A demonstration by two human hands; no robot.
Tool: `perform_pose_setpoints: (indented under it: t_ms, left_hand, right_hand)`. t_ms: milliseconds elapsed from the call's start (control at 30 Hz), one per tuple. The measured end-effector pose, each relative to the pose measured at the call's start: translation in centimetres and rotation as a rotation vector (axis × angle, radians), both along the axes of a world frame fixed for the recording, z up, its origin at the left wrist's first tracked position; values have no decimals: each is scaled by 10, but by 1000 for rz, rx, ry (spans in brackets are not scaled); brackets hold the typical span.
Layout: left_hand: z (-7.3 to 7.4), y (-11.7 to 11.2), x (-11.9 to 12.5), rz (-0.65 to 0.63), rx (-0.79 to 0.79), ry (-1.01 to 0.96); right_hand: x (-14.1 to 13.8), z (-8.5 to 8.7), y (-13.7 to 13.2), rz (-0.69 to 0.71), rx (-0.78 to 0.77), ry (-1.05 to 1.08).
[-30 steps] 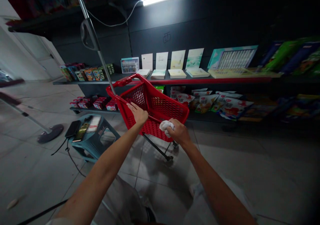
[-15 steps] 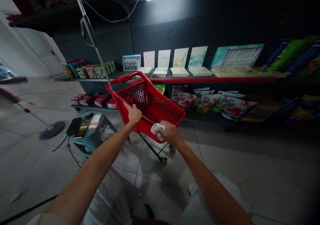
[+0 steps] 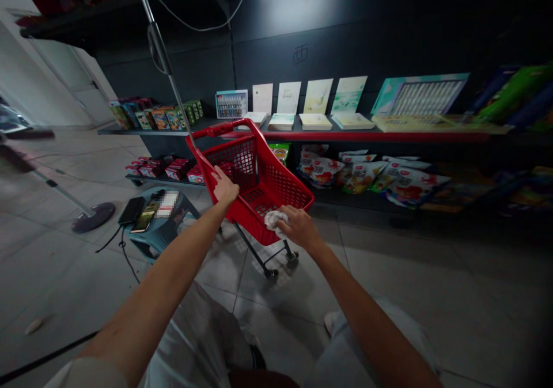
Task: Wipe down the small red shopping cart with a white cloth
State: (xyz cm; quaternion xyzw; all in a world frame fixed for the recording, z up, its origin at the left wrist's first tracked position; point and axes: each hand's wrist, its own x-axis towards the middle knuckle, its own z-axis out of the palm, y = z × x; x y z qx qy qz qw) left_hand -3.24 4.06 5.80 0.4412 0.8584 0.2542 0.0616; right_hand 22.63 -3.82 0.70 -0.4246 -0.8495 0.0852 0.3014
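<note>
R hand [image 3: 298, 227], frame centre: fingers curled, pinching white cloth [image 3: 273, 219] against near rim of red cart [image 3: 259, 178]. L hand [image 3: 225, 187] just left, fingers together, wrapped over side rim. Cloth soft, light. Cart prob. stiff, light, rolls easily; best gripped at rim. Beyond: shelf [image 3: 389, 136].

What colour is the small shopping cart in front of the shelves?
The cart is red; the head view shows it.

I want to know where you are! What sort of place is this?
Most likely a small shop, perhaps for art supplies and toys. The left hand grips a red shopping trolley, the right hand holds a white cloth against it, and the shelves display sketch pads and colourful packets.
</note>
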Motion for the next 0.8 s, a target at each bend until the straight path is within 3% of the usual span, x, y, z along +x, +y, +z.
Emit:
perform_pose_setpoints:
  t_ms: [133, 367, 633, 800]
  left_hand:
    - [-1, 11, 14, 146, 5, -146]
    - [-9, 18, 18, 182, 32, -156]
    - [-6, 22, 8, 52, -14, -126]
    - [-6, 23, -1, -72, -49, 13]
  right_hand:
    - [-1, 0, -4, 11, -12, 20]
    - [-5, 7, -10, 60, -59, 14]
    - [-25, 5, -26, 113, -120, 60]
    - [-29, 6, -39, 117, -84, 7]
